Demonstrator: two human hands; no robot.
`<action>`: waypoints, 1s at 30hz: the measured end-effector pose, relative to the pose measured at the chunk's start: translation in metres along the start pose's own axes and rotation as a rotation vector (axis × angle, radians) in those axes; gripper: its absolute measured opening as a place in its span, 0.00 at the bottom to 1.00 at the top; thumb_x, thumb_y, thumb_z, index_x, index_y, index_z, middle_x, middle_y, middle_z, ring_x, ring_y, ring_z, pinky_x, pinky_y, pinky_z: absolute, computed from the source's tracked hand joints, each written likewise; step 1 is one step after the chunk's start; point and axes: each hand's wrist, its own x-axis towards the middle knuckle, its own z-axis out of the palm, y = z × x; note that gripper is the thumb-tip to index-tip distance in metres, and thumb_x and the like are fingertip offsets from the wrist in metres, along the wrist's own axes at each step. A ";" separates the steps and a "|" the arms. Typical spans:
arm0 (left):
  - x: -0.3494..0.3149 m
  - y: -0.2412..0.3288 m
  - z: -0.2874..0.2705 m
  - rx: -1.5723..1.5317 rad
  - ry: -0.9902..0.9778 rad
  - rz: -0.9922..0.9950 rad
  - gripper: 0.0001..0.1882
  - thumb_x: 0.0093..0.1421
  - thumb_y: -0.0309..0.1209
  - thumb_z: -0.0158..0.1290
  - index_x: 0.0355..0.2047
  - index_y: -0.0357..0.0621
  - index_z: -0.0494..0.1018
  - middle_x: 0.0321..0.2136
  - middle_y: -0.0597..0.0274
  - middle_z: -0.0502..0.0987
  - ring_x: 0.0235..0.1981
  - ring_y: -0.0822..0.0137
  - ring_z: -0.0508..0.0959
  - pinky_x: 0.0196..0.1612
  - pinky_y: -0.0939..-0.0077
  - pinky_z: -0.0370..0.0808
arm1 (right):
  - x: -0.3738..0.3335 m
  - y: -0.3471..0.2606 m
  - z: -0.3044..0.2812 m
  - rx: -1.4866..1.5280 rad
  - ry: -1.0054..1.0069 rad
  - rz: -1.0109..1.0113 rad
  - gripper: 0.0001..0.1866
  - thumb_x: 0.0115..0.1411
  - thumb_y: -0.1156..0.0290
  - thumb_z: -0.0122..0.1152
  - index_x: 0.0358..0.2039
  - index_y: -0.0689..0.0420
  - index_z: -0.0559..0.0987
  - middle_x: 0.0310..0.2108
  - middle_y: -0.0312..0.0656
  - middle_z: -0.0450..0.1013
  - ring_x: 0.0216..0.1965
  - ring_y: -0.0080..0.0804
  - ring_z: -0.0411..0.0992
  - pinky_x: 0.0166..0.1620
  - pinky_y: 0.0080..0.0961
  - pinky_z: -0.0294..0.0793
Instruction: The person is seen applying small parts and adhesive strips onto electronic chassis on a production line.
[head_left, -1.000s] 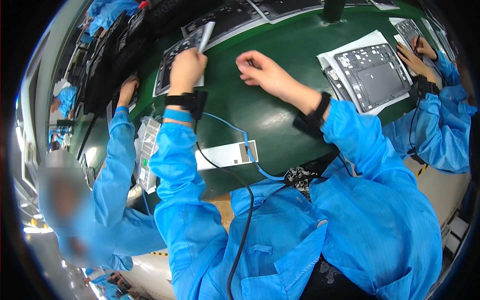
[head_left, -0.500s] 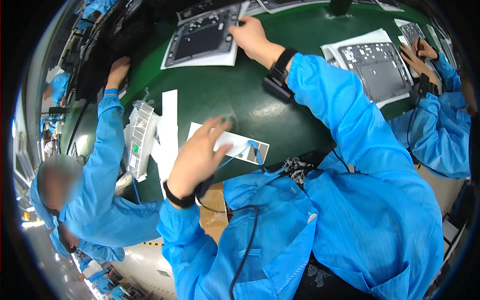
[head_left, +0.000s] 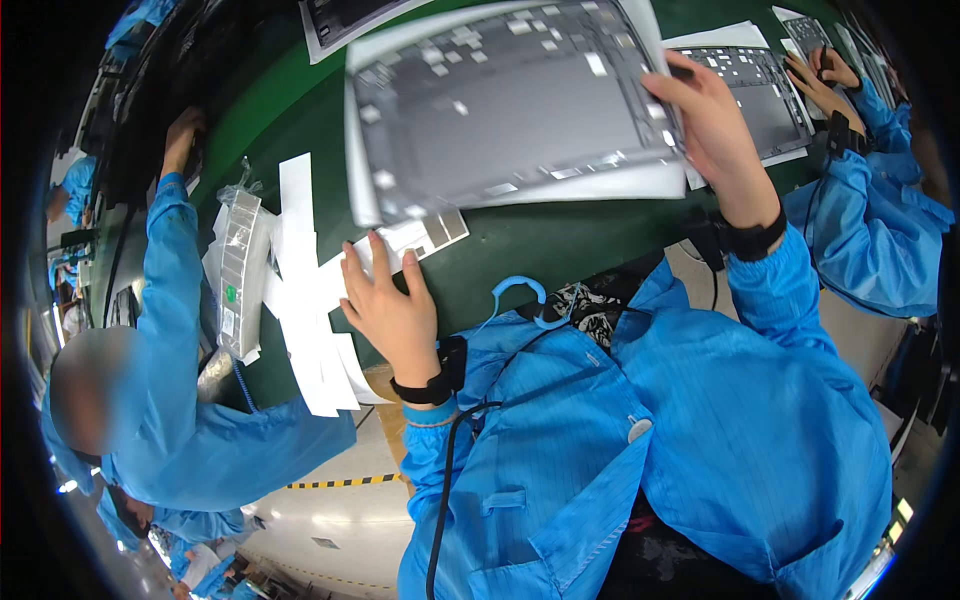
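upper centre of the frame: my right hand [head_left: 715,130] pinches the right edge of a dark panel [head_left: 500,120], thumb on its face, a white sheet [head_left: 620,185] beneath. no hand supports the panel's left side, so the one-sided grip could let it tip or twist, and the sheet could slide off. left of centre, my left hand [head_left: 390,310] is spread, grasping nothing, fingertips at a pale strip [head_left: 400,238]; whether they press on it is unclear. the panel's near edge overlaps that strip in view and, if lowered, could drag it or scuff the bench [head_left: 560,235]. the panel is a flat, round-cornered rectangle, matte grey, dotted with small pale squares, blurred. the strip and crossed papers [head_left: 297,200] look thin and smooth; the curled blue cord [head_left: 520,281] could snag a wrist.
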 end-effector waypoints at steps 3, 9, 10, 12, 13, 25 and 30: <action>-0.004 -0.011 -0.001 -0.038 0.014 0.031 0.25 0.63 0.45 0.50 0.58 0.51 0.70 0.61 0.47 0.63 0.62 0.49 0.63 0.60 0.49 0.58 | -0.019 0.008 -0.004 -0.026 0.035 0.109 0.25 0.57 0.78 0.61 0.55 0.70 0.69 0.39 0.43 0.76 0.36 0.25 0.75 0.41 0.23 0.76; -0.005 -0.011 0.003 -0.050 0.037 0.028 0.24 0.63 0.43 0.50 0.58 0.50 0.70 0.61 0.46 0.63 0.62 0.48 0.62 0.60 0.49 0.57 | -0.017 0.029 -0.012 -0.302 -0.067 0.099 0.20 0.58 0.75 0.60 0.51 0.69 0.73 0.39 0.42 0.76 0.38 0.23 0.73 0.42 0.20 0.73; -0.005 -0.011 0.003 -0.041 0.039 0.024 0.24 0.63 0.43 0.50 0.58 0.51 0.69 0.61 0.45 0.63 0.63 0.48 0.62 0.60 0.46 0.56 | -0.017 0.031 -0.013 -0.305 -0.066 0.098 0.20 0.58 0.75 0.60 0.51 0.69 0.73 0.39 0.42 0.76 0.38 0.23 0.73 0.42 0.20 0.73; -0.006 -0.010 0.005 -0.035 0.040 0.019 0.24 0.64 0.42 0.49 0.59 0.51 0.69 0.61 0.45 0.63 0.63 0.48 0.61 0.60 0.44 0.56 | -0.017 0.038 -0.017 -0.638 0.050 -0.040 0.20 0.60 0.73 0.59 0.52 0.65 0.74 0.36 0.42 0.76 0.37 0.24 0.73 0.43 0.22 0.72; -0.006 -0.009 0.006 -0.003 0.060 0.020 0.24 0.63 0.42 0.50 0.58 0.50 0.69 0.61 0.45 0.63 0.63 0.47 0.60 0.59 0.40 0.55 | -0.017 0.043 -0.018 -0.642 0.050 -0.040 0.20 0.60 0.73 0.59 0.52 0.65 0.74 0.36 0.42 0.76 0.37 0.24 0.73 0.43 0.22 0.72; -0.039 0.050 -0.003 -0.357 0.018 0.221 0.25 0.57 0.35 0.60 0.48 0.28 0.72 0.53 0.45 0.70 0.54 0.47 0.70 0.57 0.60 0.67 | -0.047 0.038 -0.005 -1.262 -0.136 -0.429 0.19 0.56 0.75 0.58 0.50 0.54 0.75 0.49 0.48 0.71 0.54 0.50 0.66 0.57 0.37 0.67; -0.033 0.048 0.000 -0.348 0.100 0.199 0.15 0.58 0.31 0.59 0.40 0.29 0.78 0.50 0.47 0.74 0.54 0.48 0.72 0.54 0.61 0.70 | -0.067 0.055 -0.018 -1.308 -0.190 -0.507 0.17 0.57 0.71 0.60 0.49 0.53 0.78 0.52 0.47 0.70 0.60 0.47 0.62 0.60 0.39 0.64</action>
